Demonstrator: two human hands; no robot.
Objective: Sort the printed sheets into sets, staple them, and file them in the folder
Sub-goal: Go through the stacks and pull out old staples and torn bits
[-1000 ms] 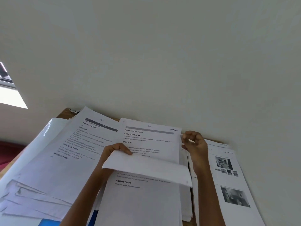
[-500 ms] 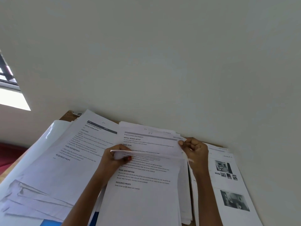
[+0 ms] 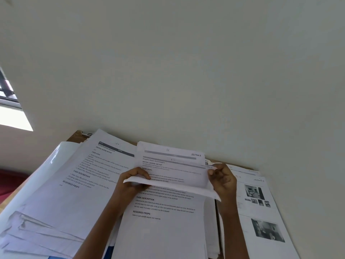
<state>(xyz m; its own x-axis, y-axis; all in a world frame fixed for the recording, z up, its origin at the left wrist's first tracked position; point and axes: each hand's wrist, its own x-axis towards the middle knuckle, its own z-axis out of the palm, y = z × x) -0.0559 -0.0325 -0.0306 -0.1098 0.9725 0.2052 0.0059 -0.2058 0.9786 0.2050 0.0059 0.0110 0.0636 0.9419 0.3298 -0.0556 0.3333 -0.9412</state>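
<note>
A thick middle stack of printed sheets [image 3: 164, 221] lies on the table in front of me. Its top few sheets [image 3: 179, 186] are bent up and folded toward me, baring a page marked "Section 3" [image 3: 171, 154] underneath. My left hand [image 3: 134, 182] grips the left edge of the lifted sheets. My right hand [image 3: 222, 181] pinches their right edge near the top corner. A second pile of text sheets [image 3: 82, 184] lies fanned out to the left. Sheets with photos [image 3: 261, 212] lie to the right.
A pale wall rises directly behind the table's far edge [image 3: 74, 136]. A glossy white folder cover [image 3: 43, 171] sticks out under the left pile, and something blue [image 3: 109, 252] shows at the bottom. A window [image 3: 9, 101] is at far left.
The lifted sheets have curled further over and my hands have shifted slightly. The page beneath now shows its "Section 3" heading.
</note>
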